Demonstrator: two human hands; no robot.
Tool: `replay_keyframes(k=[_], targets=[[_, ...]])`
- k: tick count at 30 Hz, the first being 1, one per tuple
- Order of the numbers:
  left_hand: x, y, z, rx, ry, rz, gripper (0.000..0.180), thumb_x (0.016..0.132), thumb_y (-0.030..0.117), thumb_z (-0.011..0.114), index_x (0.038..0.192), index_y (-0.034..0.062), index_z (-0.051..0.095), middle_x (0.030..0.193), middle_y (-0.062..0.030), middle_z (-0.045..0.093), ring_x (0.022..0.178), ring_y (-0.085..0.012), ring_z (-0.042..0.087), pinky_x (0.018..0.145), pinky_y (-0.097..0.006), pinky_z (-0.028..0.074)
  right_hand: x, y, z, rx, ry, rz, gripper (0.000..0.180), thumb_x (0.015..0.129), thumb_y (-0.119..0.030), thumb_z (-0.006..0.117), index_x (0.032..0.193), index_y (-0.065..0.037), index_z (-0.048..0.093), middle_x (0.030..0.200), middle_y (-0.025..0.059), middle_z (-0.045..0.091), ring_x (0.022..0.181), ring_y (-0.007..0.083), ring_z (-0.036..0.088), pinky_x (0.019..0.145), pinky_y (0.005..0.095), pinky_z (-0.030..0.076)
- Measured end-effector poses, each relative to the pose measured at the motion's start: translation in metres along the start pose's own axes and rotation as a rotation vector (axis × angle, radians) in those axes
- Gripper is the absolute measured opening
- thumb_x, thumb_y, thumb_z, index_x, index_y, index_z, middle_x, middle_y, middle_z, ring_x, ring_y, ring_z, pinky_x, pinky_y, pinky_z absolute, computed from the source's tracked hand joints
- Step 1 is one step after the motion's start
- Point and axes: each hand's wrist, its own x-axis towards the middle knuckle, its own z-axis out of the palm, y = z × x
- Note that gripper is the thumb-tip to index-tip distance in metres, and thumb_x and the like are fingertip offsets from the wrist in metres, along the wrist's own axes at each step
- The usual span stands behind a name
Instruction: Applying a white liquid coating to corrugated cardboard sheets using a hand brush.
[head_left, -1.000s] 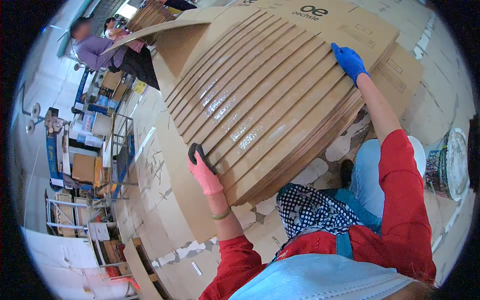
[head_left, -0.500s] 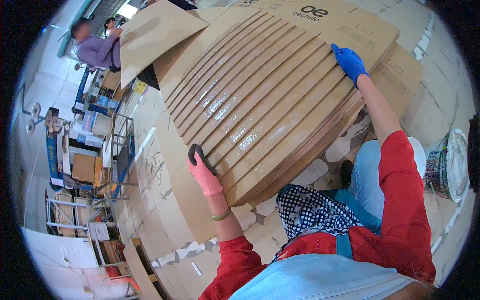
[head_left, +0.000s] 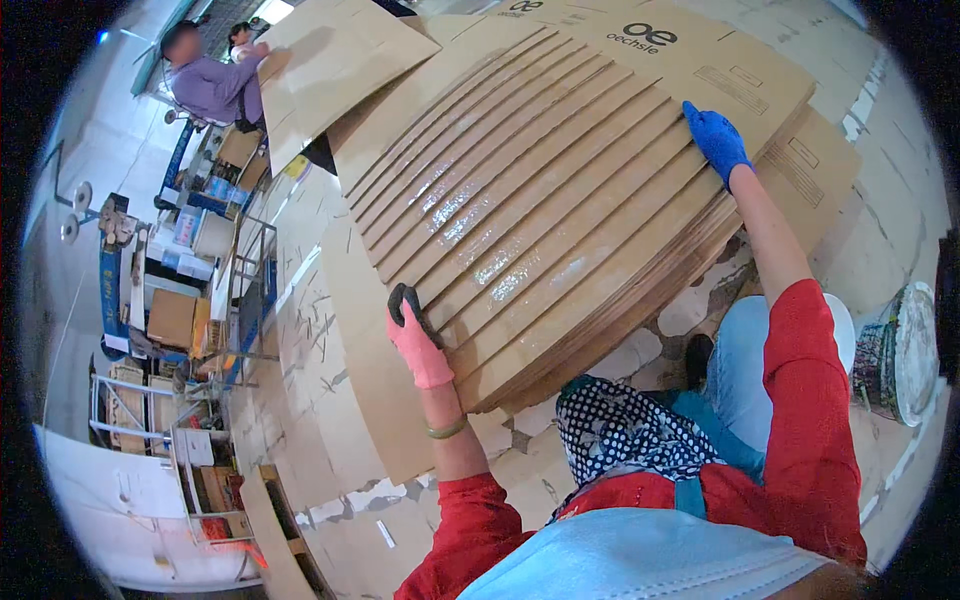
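Observation:
A stack of brown cardboard sheets point(head_left: 590, 235) lies before me, its upper sheets fanned out in overlapping steps. Wet, shiny patches that look like glue run across the exposed strips. At the left end of the strips, my left hand point(head_left: 418, 345), in a pink glove with dark fingertips, is closed on a sheet's edge. My right hand point(head_left: 717, 143), in a blue glove, grips the opposite end, its fingers together along the edge. What lies under the fingers of both hands is hidden.
A loose cardboard sheet point(head_left: 340, 65) slants up beyond the stack, near a person in purple point(head_left: 215, 85). A stained bucket point(head_left: 905, 355) stands at the right. Metal racks point(head_left: 250, 270) and boxes point(head_left: 172, 318) line the left. More flat cardboard point(head_left: 355, 370) lies under the stack.
The whole view has shifted slightly, so the stack appears a little farther right and lower. Both hands keep their places on the cardboard edges.

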Motion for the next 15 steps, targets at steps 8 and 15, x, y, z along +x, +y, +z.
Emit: replay_keyframes(k=[8, 15], targets=[[0.001, -0.002, -0.001, -0.004, -0.017, 0.005, 0.033, 0.091, 0.019, 0.054, 0.114, -0.0045, 0.057, 0.108, -0.0091, 0.061, 0.099, -0.0171, 0.056, 0.089, -0.029, 0.044, 0.008, 0.012, 0.008, 0.040, -0.047, 0.091, 0.065, 0.091, -0.055, 0.031, 0.101, 0.000, 0.064, 0.108, 0.0240, 0.060, 0.105, 0.0380, 0.055, 0.094, 0.0448, 0.040], [0.001, -0.004, -0.003, 0.002, -0.007, -0.008, 0.032, 0.091, 0.019, 0.053, 0.114, -0.0030, 0.057, 0.106, -0.0075, 0.061, 0.095, -0.0161, 0.056, 0.084, -0.029, 0.045, 0.006, 0.014, 0.009, -0.238, -0.135, -0.062, 0.040, 0.097, -0.032, 0.032, 0.129, -0.013, 0.047, 0.113, 0.0187, 0.059, 0.104, 0.0345, 0.056, 0.092, 0.0417, 0.043]])
